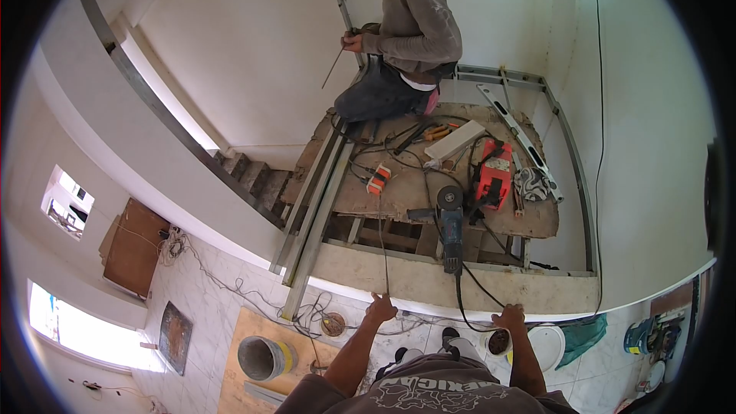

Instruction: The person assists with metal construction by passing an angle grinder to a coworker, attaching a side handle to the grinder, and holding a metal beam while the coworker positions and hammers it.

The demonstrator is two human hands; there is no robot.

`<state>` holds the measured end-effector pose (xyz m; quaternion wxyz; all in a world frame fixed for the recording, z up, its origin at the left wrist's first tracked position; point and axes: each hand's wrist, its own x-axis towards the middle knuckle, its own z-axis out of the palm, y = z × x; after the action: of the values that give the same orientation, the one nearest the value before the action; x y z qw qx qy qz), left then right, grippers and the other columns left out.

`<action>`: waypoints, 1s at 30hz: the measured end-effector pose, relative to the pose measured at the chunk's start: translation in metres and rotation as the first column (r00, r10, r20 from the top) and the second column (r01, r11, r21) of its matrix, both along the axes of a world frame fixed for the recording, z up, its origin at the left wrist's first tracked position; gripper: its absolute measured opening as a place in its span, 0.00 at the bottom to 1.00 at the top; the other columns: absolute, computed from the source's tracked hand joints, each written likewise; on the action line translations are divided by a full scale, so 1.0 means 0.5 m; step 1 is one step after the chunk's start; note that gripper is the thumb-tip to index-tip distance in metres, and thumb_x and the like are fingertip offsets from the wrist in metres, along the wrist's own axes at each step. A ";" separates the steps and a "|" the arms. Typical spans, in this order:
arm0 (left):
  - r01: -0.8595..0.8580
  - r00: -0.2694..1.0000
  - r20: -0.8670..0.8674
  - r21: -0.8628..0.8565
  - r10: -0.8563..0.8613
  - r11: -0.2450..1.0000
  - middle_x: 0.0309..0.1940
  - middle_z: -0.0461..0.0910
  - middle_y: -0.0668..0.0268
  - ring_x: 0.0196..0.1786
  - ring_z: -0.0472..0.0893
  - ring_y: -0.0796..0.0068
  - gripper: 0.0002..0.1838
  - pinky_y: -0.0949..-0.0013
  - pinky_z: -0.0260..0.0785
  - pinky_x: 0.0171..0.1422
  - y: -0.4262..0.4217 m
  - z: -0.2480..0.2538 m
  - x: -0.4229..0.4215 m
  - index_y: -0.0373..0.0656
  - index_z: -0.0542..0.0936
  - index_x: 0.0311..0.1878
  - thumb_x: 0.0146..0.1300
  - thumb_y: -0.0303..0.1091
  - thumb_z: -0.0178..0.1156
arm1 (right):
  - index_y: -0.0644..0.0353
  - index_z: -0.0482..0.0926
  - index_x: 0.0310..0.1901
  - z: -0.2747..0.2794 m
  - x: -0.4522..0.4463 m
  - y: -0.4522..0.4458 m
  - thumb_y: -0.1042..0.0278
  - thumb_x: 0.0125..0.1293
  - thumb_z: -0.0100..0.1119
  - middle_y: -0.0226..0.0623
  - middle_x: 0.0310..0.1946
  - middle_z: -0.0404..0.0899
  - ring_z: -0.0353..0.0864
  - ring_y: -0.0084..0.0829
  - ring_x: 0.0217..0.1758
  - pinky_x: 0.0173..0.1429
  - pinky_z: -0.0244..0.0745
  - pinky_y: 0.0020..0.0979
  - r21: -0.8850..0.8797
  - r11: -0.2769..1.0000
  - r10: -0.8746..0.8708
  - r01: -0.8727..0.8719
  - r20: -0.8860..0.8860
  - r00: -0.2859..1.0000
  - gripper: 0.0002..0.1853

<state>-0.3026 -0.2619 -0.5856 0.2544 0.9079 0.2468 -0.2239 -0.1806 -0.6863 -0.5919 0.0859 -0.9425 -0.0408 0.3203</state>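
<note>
Left hand (379, 308): we are bringing it to the front edge of the ledge (414, 278), fingertips meeting the lower end of the thin cord (382, 238); we can't tell if they are gripping it.
Right hand (508, 317): we are resting curled fingers at the same edge, next to the black cord (481, 286); a closed grip isn't showing.
Orange box (378, 179): sitting on the surface (349, 201), straight ahead of the left hand, the thin cord running from it towards us.
Grinder (453, 241): lying between our hands, slightly farther in, its disc (449, 197) pointing away and its body crossing towards the ledge.
Surface: holding the red machine (494, 176), pale block (454, 140) and level (529, 142), with cables looping among them.
Metal bars (320, 215): lying lengthwise on the left, ends jutting past the ledge.
Co-worker (420, 11): kneeling at the far end, holding a thin rod (333, 69).
Bucket (259, 358): standing below, left of us.
Handling, our judgement: we are doing best by guiding the thin cord gently, not dragging the orange box; keeping fingers and cords clear of the disc; letting no slack snag on the grinder; leaning lightly on the edge; and minding the jutting bar ends.
</note>
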 end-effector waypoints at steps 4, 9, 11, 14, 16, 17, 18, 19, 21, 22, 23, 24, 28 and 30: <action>0.004 1.000 -0.012 0.005 -0.004 1.000 0.59 0.61 0.18 0.58 0.74 0.29 0.37 0.42 0.69 0.62 0.000 -0.001 0.003 0.33 0.67 0.60 0.54 0.49 0.65 | 0.81 0.70 0.57 -0.006 -0.002 0.001 0.41 0.51 0.66 0.86 0.61 0.56 0.58 0.76 0.67 0.68 0.65 0.57 -0.007 1.000 -0.008 0.008 0.029 1.000 0.46; 0.007 1.000 0.007 0.027 -0.007 1.000 0.57 0.65 0.19 0.57 0.75 0.29 0.37 0.42 0.69 0.63 -0.002 -0.003 0.002 0.32 0.67 0.59 0.54 0.49 0.65 | 0.81 0.71 0.57 0.006 -0.004 0.003 0.41 0.51 0.66 0.86 0.60 0.57 0.59 0.77 0.67 0.68 0.65 0.57 0.007 1.000 -0.023 0.023 0.041 0.999 0.46; 0.015 1.000 0.015 0.031 -0.015 0.999 0.54 0.68 0.21 0.57 0.75 0.30 0.36 0.42 0.67 0.65 0.001 -0.017 0.001 0.31 0.68 0.58 0.54 0.49 0.65 | 0.80 0.71 0.57 0.010 -0.003 0.004 0.41 0.51 0.66 0.86 0.60 0.57 0.59 0.77 0.67 0.68 0.65 0.57 0.005 1.000 -0.017 0.017 0.031 0.999 0.45; 0.038 0.999 0.017 0.023 -0.038 0.999 0.50 0.73 0.25 0.56 0.76 0.31 0.35 0.42 0.65 0.67 0.008 -0.033 0.002 0.30 0.68 0.57 0.54 0.48 0.65 | 0.80 0.71 0.57 0.011 -0.001 0.003 0.41 0.51 0.66 0.86 0.60 0.57 0.58 0.76 0.67 0.68 0.64 0.57 0.011 1.000 -0.007 0.006 0.015 1.000 0.45; 0.047 0.999 0.015 0.017 -0.047 0.999 0.48 0.75 0.27 0.55 0.77 0.31 0.35 0.43 0.63 0.69 0.009 -0.033 0.002 0.29 0.68 0.56 0.54 0.48 0.65 | 0.80 0.71 0.57 0.011 0.000 0.003 0.41 0.51 0.66 0.86 0.61 0.57 0.58 0.76 0.68 0.69 0.64 0.57 0.009 1.000 0.000 0.000 0.016 1.000 0.45; 0.042 0.999 0.016 0.024 -0.042 0.999 0.48 0.75 0.27 0.55 0.77 0.32 0.35 0.43 0.63 0.69 0.007 -0.030 0.003 0.29 0.68 0.56 0.54 0.48 0.65 | 0.80 0.71 0.57 0.011 0.000 0.003 0.41 0.52 0.66 0.86 0.61 0.57 0.58 0.76 0.68 0.69 0.64 0.57 0.010 1.000 0.006 -0.006 0.013 1.000 0.45; 0.037 0.999 0.018 0.032 -0.037 0.999 0.47 0.75 0.28 0.55 0.77 0.32 0.35 0.43 0.63 0.69 0.005 -0.027 0.003 0.29 0.69 0.56 0.54 0.48 0.65 | 0.80 0.71 0.58 0.011 0.001 0.003 0.41 0.52 0.66 0.86 0.61 0.57 0.58 0.76 0.68 0.69 0.63 0.57 0.010 1.000 0.012 -0.012 0.011 1.000 0.46; 0.032 0.999 0.020 0.039 -0.032 0.999 0.47 0.75 0.28 0.55 0.77 0.32 0.35 0.43 0.63 0.69 0.005 -0.029 0.002 0.29 0.69 0.56 0.54 0.48 0.65 | 0.80 0.71 0.58 0.013 0.001 0.004 0.40 0.52 0.66 0.85 0.61 0.58 0.58 0.76 0.68 0.69 0.63 0.57 0.010 1.000 0.018 -0.019 0.009 1.000 0.46; 0.040 0.999 0.030 0.031 -0.040 0.999 0.47 0.75 0.28 0.55 0.77 0.31 0.35 0.43 0.63 0.69 0.007 -0.034 0.003 0.29 0.69 0.55 0.54 0.48 0.65 | 0.80 0.70 0.58 0.016 0.000 0.005 0.40 0.52 0.65 0.85 0.61 0.58 0.57 0.76 0.68 0.69 0.63 0.57 0.002 1.000 0.008 -0.008 0.016 1.000 0.46; 0.044 0.998 0.034 0.027 -0.045 0.999 0.47 0.75 0.28 0.55 0.77 0.31 0.35 0.43 0.63 0.69 0.007 -0.028 0.003 0.29 0.69 0.55 0.54 0.48 0.65 | 0.80 0.70 0.58 0.013 -0.001 0.005 0.40 0.52 0.65 0.85 0.61 0.58 0.57 0.76 0.68 0.70 0.63 0.57 -0.002 1.000 0.003 -0.003 0.018 1.000 0.46; 0.051 0.999 -0.008 0.000 -0.051 0.999 0.53 0.68 0.24 0.57 0.75 0.31 0.37 0.43 0.65 0.68 0.008 -0.022 0.005 0.29 0.66 0.60 0.55 0.47 0.64 | 0.80 0.70 0.59 0.010 -0.001 0.003 0.40 0.52 0.65 0.85 0.61 0.58 0.57 0.76 0.68 0.70 0.63 0.57 -0.001 1.000 0.008 -0.008 0.016 1.000 0.46; 0.057 0.997 -0.050 -0.028 -0.059 0.998 0.59 0.60 0.21 0.59 0.74 0.31 0.39 0.44 0.66 0.67 0.010 -0.016 0.010 0.29 0.63 0.65 0.56 0.46 0.62 | 0.80 0.70 0.59 0.007 0.001 0.003 0.40 0.52 0.65 0.85 0.61 0.58 0.57 0.76 0.68 0.70 0.63 0.56 -0.001 1.000 0.013 -0.013 0.014 1.000 0.46; 0.066 0.993 -0.089 -0.068 -0.072 0.996 0.65 0.52 0.17 0.61 0.73 0.31 0.42 0.45 0.68 0.65 0.012 -0.009 0.012 0.29 0.60 0.70 0.57 0.46 0.60 | 0.80 0.70 0.59 0.006 0.002 0.002 0.40 0.52 0.65 0.84 0.61 0.58 0.57 0.76 0.68 0.69 0.63 0.56 -0.007 1.000 0.026 -0.026 0.011 1.000 0.46; 0.035 0.999 0.001 0.003 -0.035 0.999 0.54 0.66 0.22 0.57 0.75 0.30 0.37 0.43 0.67 0.66 0.002 -0.007 0.003 0.30 0.66 0.60 0.55 0.47 0.64 | 0.79 0.70 0.58 0.007 0.003 0.003 0.40 0.52 0.65 0.84 0.61 0.59 0.57 0.76 0.68 0.69 0.64 0.56 -0.008 1.000 0.018 -0.018 0.012 1.000 0.46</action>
<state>-0.3010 -0.2609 -0.5890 0.2493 0.9124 0.2312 -0.2277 -0.1793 -0.6850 -0.5885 0.0791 -0.9443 -0.0484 0.3156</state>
